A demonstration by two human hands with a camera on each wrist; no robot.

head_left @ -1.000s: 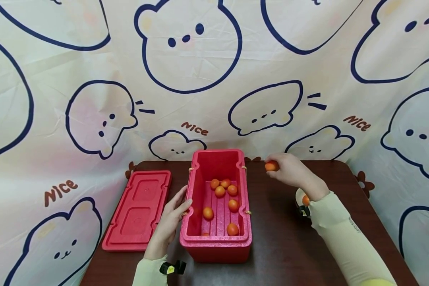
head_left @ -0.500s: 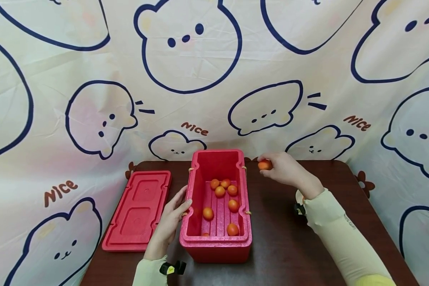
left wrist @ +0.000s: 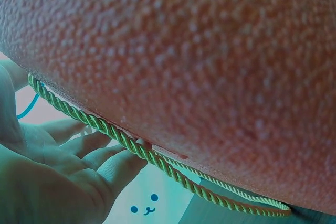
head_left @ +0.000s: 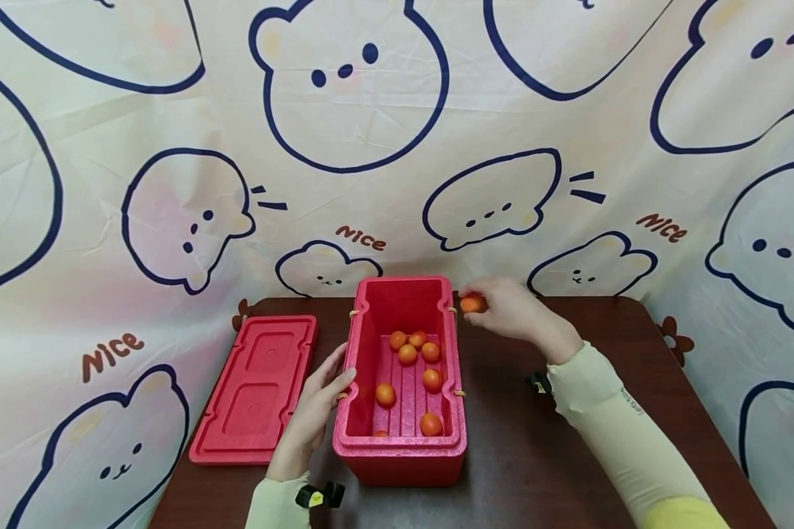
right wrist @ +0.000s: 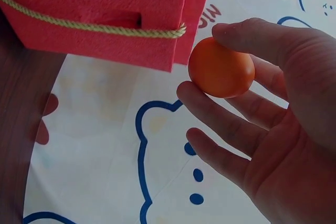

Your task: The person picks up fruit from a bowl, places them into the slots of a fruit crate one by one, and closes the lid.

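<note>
A red foam box [head_left: 400, 445] stands uncovered in the middle of the table. Several small round orange fruits [head_left: 385, 395] lie on its ribbed floor. My left hand [head_left: 314, 408] rests against the box's left side, its thumb at the rim. In the left wrist view, loosely extended fingers [left wrist: 123, 169] touch the outer wall beside a twisted yellow cord [left wrist: 126, 140]. Beyond the box's far right corner, my right hand [head_left: 506, 312] pinches another orange fruit [right wrist: 220, 67] between thumb and fingers. That fruit is just outside the right rim.
A red lid [head_left: 254, 389] lies flat on the dark brown table [head_left: 523, 455], left of the box. Cord loops sit on both sides of the box. A curtain [head_left: 397, 206] printed with cartoon bears hangs behind and beside the table.
My right hand has moved left with the orange fruit, up to the box's right rim. The round dish at right has become hidden behind my sleeve. My left hand has stayed put.
</note>
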